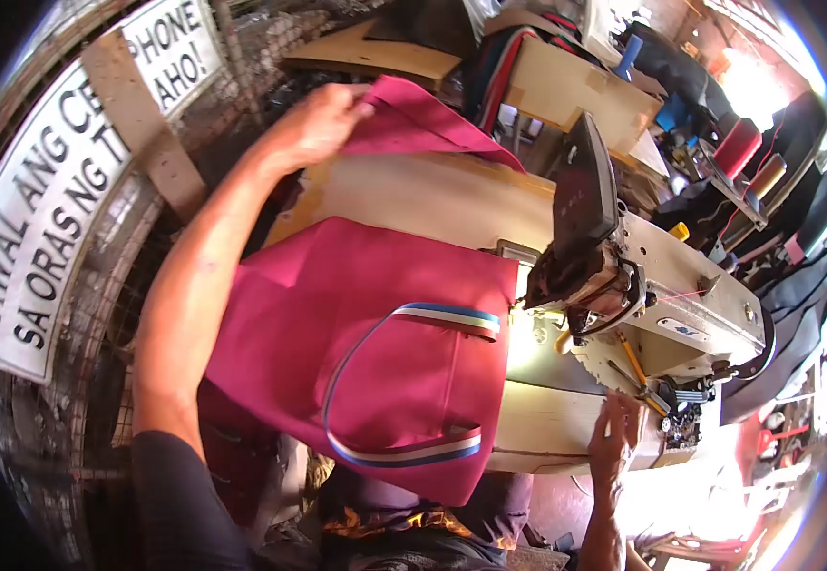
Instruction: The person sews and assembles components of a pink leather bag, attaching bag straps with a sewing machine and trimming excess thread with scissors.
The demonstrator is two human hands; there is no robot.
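Observation:
My left hand (316,128) is closed on the corner of a maroon fabric piece (418,124), raised at the far side of the table. A larger maroon fabric panel (280,305) lies over the near side and hangs toward my lap. On it a striped strap (337,381) in blue, white and dark curves in a loop, its two ends lying near the panel's right edge. To the right of the panel stands a sewing machine (689,285) with its lamp lit. My right hand (615,433) rests by the table's front edge, fingers loosely apart, with nothing visible in it.
Pencil-like tools and a screwdriver (656,400) lie on the machine bed beside small dark parts (684,423). Thread cones (737,147) stand behind the machine. Cardboard (565,86) is at the back. A wire mesh wall with a lettered sign (42,219) borders the left.

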